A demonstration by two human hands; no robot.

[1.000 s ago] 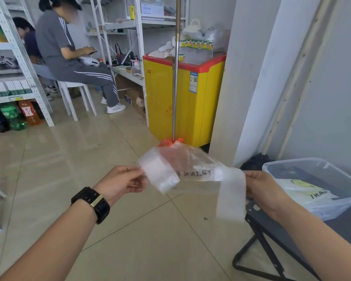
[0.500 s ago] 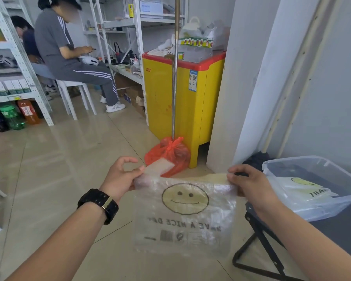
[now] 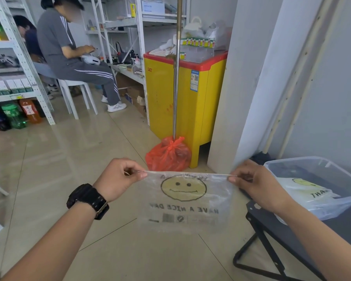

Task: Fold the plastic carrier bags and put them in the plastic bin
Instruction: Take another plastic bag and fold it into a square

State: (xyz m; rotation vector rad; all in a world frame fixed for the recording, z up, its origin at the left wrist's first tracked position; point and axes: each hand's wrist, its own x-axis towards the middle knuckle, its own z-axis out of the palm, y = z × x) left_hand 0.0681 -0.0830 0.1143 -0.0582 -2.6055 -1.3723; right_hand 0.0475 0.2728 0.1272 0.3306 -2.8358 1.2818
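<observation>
Left hand is pinching the top left corner of the clear carrier bag, thumb and fingers closed on the film. Right hand is pinching the top right corner the same way. Hands are sitting well apart, pulling the top edge taut and level between them. The bag is hanging flat below that edge, in mid-air over the tiled floor, yellow smiley face up top and mirrored "HAVE A NICE DAY" print under it, so the printed side is facing away. Possibly folded over at the top edge, hard to tell through the clear film. A black watch is sitting on the left wrist. The plastic bin is sitting to the right on a dark folding table, just beside the right hand, with another smiley bag lying inside. Past the bag, an orange bag is wrapping the foot of a metal pole, leaning against a yellow cabinet.
</observation>
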